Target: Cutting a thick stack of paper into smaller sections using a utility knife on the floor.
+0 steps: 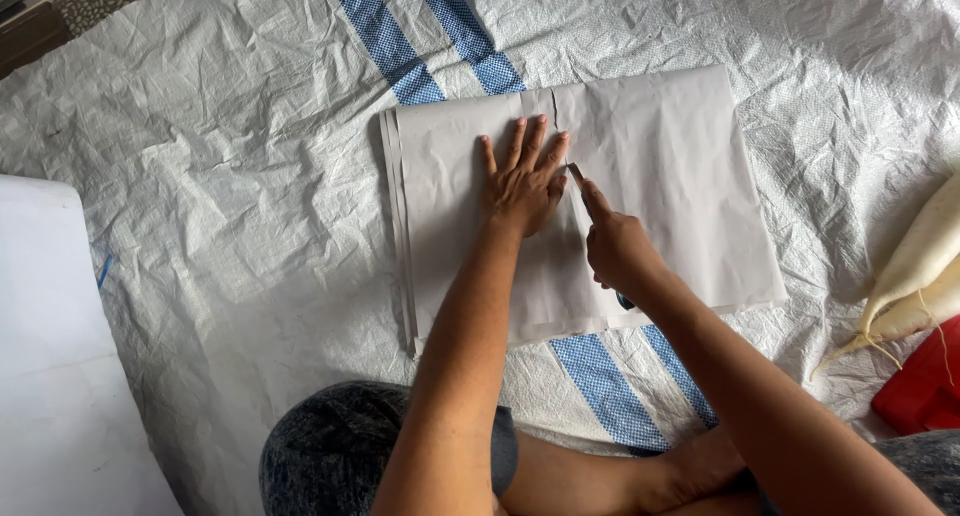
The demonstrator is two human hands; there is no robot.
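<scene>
On the floor, seen from my head camera looking down, a white woven plastic sheet (230, 206) with two blue checked stripes (600, 386) is spread out, crumpled. At its middle lies a stack of pale grey paper sheets (680, 176), squared up, with the layered edges showing along its left side.

My left hand (522, 181) lies flat on the left half of the paper stack, palm down, fingers (520, 141) straight and slightly spread, grasping nothing, only pressing on the paper.

My right hand (618, 248) sits just beside it, to the right, clenched around a small knife (577, 174). The index finger runs along the top of the blade, and the tip touches the paper just beside the left hand's little finger. A thin cut line (553, 104) runs from the top edge of the stack down toward the blade.

Near the right edge, white radishes (915, 266) lie on the woven sheet, touching a red plastic object (925, 386). At the far left lies a white board (50, 376). My crossed legs show at the bottom.
</scene>
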